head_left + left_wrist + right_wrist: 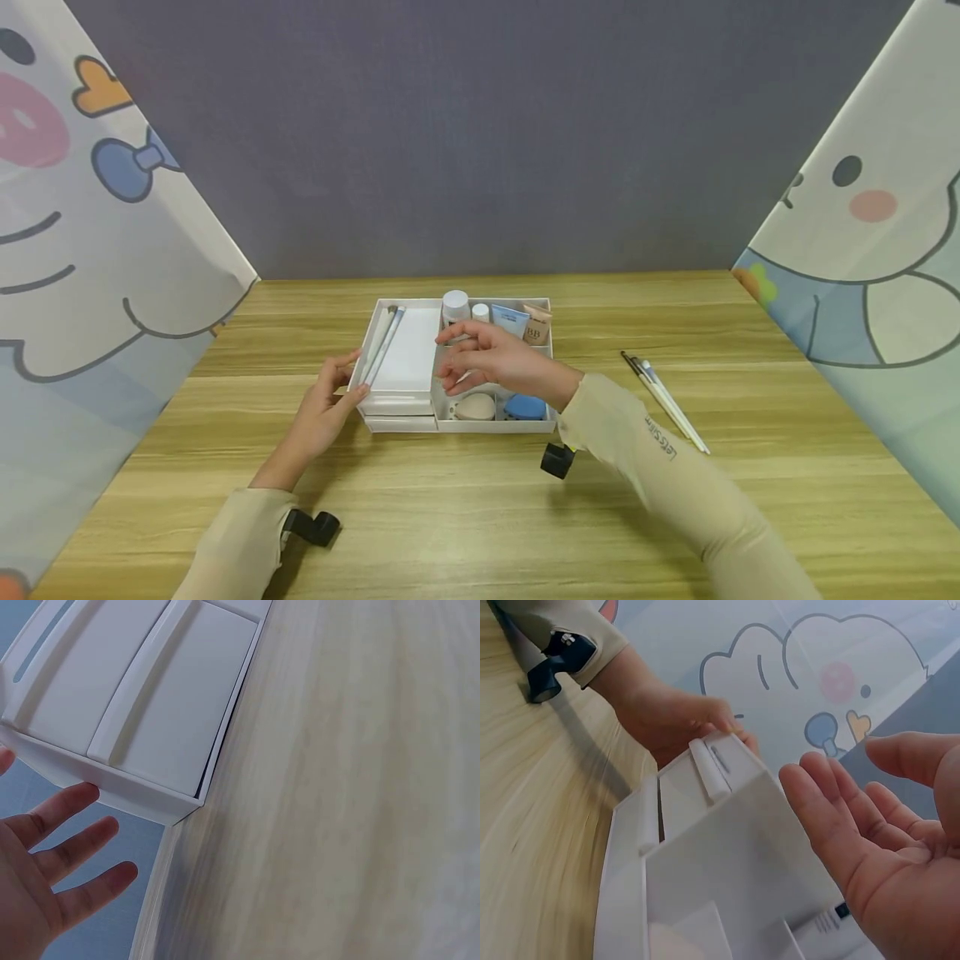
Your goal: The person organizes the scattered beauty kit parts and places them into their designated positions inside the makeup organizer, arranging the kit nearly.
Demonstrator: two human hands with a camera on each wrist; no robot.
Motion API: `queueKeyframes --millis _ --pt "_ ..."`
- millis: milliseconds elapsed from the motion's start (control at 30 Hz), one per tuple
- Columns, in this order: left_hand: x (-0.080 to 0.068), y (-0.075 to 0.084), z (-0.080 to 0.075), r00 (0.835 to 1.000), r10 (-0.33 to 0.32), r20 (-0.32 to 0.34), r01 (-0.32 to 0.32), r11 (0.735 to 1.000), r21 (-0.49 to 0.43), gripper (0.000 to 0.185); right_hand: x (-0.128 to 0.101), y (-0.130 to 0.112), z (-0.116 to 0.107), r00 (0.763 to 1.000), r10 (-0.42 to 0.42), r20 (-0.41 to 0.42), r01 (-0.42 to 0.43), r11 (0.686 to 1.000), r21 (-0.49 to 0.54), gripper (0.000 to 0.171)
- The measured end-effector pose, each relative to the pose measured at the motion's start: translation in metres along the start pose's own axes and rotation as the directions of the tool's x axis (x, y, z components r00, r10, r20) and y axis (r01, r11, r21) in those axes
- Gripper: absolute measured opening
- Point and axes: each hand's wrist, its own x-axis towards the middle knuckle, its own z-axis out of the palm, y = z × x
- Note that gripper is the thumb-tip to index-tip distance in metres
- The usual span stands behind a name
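Note:
A white desktop organizer [402, 402] stands on the table, with drawers at its left and divided compartments at its right. At its front left corner, my left hand [324, 417] touches the side with fairly straight, spread fingers. My right hand [498, 360] hovers over the compartments with relaxed fingers and nothing in them. Two makeup brushes [386, 343] lie on the organizer's left top. A white-capped jar [455, 307], a small white-capped bottle [480, 312], a blue tube [510, 320] and a beige BB tube [537, 325] stand in the back compartment.
In the front compartments sit a beige rounded case [476, 407] and a blue one [525, 407]. Several makeup brushes [667, 400] lie on the wooden table [450, 517] to the right. A grey panel [480, 150] rises behind, with cartoon-printed panels at both sides.

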Motion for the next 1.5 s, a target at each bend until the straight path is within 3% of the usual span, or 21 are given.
queueKeyframes --millis 400,800,1200,1500 --pt "0.0 -0.001 0.0 1.0 -0.006 -0.001 0.006 1.0 -0.003 0.046 -0.032 0.009 -0.021 1.0 0.004 -0.011 -0.004 1.0 -0.01 0.031" --pt "-0.001 -0.001 0.002 1.0 -0.003 0.002 0.003 1.0 0.0 0.047 -0.07 0.019 -0.057 0.999 0.002 -0.033 -0.003 1.0 -0.025 0.026" --pt "-0.001 -0.001 0.0 1.0 0.001 0.004 -0.001 1.0 -0.012 0.049 -0.094 0.018 -0.084 0.995 0.025 -0.092 -0.03 0.998 -0.056 0.036" --pt "0.0 -0.001 0.001 1.0 0.004 0.008 -0.004 1.0 -0.012 0.048 -0.116 0.016 -0.112 0.988 -0.007 -0.154 -0.013 0.991 -0.13 0.03"
